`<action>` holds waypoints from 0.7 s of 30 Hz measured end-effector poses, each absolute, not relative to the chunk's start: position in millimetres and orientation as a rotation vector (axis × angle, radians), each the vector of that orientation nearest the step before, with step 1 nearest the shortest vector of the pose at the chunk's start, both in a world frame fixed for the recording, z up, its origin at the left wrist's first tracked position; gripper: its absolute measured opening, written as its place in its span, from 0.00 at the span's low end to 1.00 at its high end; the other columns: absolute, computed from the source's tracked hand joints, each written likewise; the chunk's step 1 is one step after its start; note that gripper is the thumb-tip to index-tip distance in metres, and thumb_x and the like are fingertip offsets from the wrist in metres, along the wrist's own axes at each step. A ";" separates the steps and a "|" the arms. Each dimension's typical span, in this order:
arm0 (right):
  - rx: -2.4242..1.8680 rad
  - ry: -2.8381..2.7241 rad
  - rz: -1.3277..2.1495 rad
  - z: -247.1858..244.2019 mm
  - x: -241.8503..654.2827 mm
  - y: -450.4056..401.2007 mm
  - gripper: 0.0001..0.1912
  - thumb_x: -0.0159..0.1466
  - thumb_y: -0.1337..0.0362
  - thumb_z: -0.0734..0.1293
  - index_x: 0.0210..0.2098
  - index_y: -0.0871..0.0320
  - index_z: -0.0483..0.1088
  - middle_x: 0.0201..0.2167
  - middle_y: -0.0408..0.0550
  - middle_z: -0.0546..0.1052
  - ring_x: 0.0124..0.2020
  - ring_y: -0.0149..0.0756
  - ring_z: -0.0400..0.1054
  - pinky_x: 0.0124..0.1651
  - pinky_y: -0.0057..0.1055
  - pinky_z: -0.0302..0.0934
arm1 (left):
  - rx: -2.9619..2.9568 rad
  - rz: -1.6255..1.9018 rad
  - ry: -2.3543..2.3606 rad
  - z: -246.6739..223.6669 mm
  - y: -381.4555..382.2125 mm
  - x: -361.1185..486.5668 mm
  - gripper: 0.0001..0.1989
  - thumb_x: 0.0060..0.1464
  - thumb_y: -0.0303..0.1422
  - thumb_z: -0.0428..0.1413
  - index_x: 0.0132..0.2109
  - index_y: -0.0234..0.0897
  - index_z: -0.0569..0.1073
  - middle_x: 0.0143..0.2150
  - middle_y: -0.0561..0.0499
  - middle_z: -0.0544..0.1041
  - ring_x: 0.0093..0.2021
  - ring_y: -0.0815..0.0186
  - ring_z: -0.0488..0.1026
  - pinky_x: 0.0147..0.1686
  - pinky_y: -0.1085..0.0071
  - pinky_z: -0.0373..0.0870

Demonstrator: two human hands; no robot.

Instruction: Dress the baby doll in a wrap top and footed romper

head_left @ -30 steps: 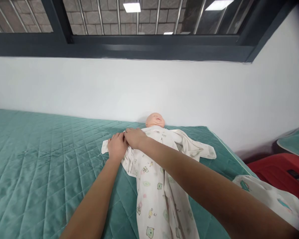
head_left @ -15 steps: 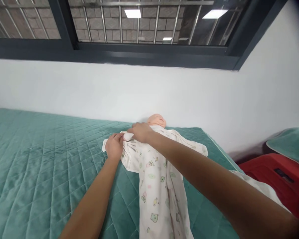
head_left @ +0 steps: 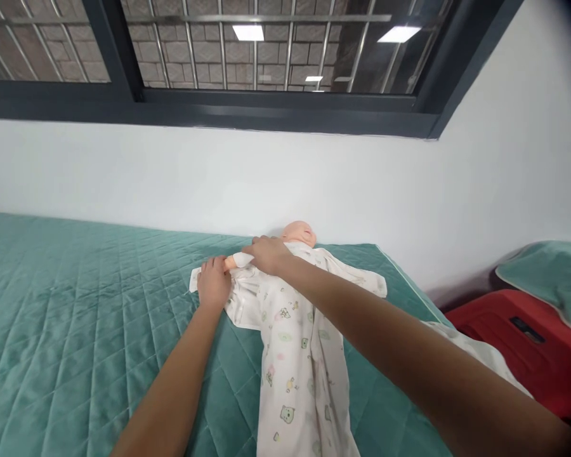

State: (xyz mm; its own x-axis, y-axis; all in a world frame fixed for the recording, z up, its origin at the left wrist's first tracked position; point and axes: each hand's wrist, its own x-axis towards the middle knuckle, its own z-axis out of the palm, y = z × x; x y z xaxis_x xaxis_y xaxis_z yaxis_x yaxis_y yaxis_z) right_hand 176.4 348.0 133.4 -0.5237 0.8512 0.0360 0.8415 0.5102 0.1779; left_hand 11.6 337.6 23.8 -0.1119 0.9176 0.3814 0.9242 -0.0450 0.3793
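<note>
Doll [head_left: 299, 233], one: on its back on green quilted bed [head_left: 99, 317], head against wall [head_left: 171, 171]; printed garment [head_left: 288, 355] already over torso; far sleeve [head_left: 368, 279] laid outward, contents not visible; doll's forearm [head_left: 229, 262] bare beyond white cuff [head_left: 242, 259], this side apparently unfinished. Left hand [head_left: 214, 284]: arm extended, fingers curled around forearm's end. Right hand [head_left: 269, 254]: arm crossing garment, fingertips apparently pinching cuff

My only view, from camera worn on my head: faces forward and down, over my left hand [head_left: 214, 284] and right hand [head_left: 268, 255]; quilt [head_left: 99, 330] nearest, wall [head_left: 171, 178] and window [head_left: 276, 115] farther off.
</note>
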 end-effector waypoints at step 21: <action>2.431 2.975 -0.105 114.6 259.1 322.8 0.16 0.68 0.63 0.57 0.48 0.54 0.73 0.52 0.46 0.76 0.53 0.38 0.69 0.55 0.34 0.61 | -2.050 -0.769 -2.035 25.0 335.4 18.4 0.18 0.60 0.30 0.49 0.57 0.44 0.70 0.54 0.46 0.74 0.53 0.53 0.68 0.56 0.51 0.57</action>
State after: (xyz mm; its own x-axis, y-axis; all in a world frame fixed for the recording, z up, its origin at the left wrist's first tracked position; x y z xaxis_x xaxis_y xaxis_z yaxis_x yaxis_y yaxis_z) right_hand 259.1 322.8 114.6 -0.0581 0.8810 0.4696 0.8458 0.2933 -0.4456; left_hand 18.4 335.4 25.0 -0.0532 0.8893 0.4542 0.9674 -0.0670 0.2444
